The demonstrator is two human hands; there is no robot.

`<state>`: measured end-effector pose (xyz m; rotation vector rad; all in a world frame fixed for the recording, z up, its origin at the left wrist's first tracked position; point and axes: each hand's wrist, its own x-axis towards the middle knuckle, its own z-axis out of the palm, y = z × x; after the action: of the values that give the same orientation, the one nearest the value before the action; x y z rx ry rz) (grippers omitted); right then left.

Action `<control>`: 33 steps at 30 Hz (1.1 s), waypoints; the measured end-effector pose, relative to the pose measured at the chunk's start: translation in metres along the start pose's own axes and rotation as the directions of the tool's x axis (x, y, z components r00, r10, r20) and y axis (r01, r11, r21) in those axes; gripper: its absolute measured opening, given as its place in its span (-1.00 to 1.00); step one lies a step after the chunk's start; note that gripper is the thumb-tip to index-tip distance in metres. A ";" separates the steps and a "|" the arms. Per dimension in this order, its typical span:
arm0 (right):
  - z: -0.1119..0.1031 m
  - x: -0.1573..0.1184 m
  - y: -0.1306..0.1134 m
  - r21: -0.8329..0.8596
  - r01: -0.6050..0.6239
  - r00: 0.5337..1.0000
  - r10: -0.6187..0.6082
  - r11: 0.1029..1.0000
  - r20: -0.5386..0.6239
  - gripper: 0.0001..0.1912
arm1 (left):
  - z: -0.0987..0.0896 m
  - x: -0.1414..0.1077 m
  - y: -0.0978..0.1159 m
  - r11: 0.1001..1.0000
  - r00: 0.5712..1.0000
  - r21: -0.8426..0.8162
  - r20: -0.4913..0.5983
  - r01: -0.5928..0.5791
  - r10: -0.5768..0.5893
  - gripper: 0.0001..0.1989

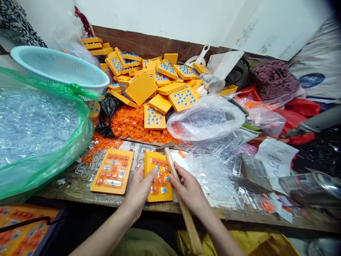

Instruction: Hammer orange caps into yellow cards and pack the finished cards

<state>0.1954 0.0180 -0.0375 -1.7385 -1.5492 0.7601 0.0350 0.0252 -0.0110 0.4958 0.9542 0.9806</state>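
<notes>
My left hand (141, 190) grips the left edge of a yellow plastic panel (167, 195), its thumb lying over the front. Clear and orange pieces with blue bits sit in rows in this panel, which is slightly tilted above the bench. In my right hand (188, 186) is a hammer (183, 208) with a long wooden handle and a thin dark metal head; the thumb and fingers close around the handle, against the panel's right edge. A second filled yellow panel (128, 177) lies flat on the bench left of my left hand.
Behind is a heap of yellow panels (141, 87) above loose orange rings (128, 121). A green bag (86, 121) of clear pieces and a blue basket (58, 71) stand left. Right are an open plastic bag (186, 133), clear strips (215, 177) and a metal can (306, 185).
</notes>
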 end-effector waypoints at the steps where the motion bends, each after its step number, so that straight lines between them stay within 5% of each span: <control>1: -0.009 0.008 -0.006 -0.068 0.039 0.999 -0.039 0.997 0.007 -0.60 | -0.001 -0.003 0.000 1.000 1.000 -0.031 -0.013 -0.002 0.002 -0.55; 4: -0.046 0.051 -0.026 -0.274 0.103 0.990 -0.125 0.956 -0.064 -0.65 | -0.005 -0.013 0.003 0.993 0.997 -0.111 -0.070 -0.027 0.020 -0.52; 8: -0.085 0.133 -0.039 -0.546 0.042 0.974 -0.157 0.837 -0.166 -0.66 | -0.006 -0.024 0.009 0.980 0.992 -0.195 -0.128 -0.030 0.005 -0.47; 11: -0.088 0.182 -0.033 -0.671 0.008 0.997 -0.061 0.741 -0.055 -0.76 | -0.008 -0.028 0.012 0.965 0.982 -0.259 -0.167 0.044 -0.090 -0.44; 15: -0.075 0.204 -0.019 -0.741 0.020 1.000 0.002 0.672 0.028 -0.71 | -0.011 -0.029 0.011 0.933 0.973 -0.334 -0.130 0.137 -0.190 -0.44; 21: -0.076 0.189 -0.008 -0.691 0.089 0.989 -0.145 0.718 -0.022 -0.72 | -0.014 -0.031 0.008 0.925 0.976 -0.345 -0.091 0.157 -0.200 -0.44; 28: -0.077 0.141 -0.029 -0.373 0.139 0.893 -0.279 0.917 -0.354 -0.58 | -0.014 -0.029 0.001 0.891 0.963 -0.408 -0.086 0.199 -0.254 -0.48; 30: -0.063 0.104 -0.036 -0.241 0.187 0.906 -0.262 0.952 -0.332 -0.56 | -0.014 -0.027 0.000 0.897 0.967 -0.403 -0.090 0.183 -0.238 -0.48; 33: -0.037 0.043 -0.037 -0.062 0.238 0.958 -0.245 0.969 -0.151 -0.65 | -0.013 -0.024 -0.001 0.915 0.976 -0.374 -0.087 0.152 -0.198 -0.46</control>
<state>0.2077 0.0590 0.0151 -1.5613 -1.6402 0.4587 0.0189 0.0026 -0.0080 0.0343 0.8826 1.0049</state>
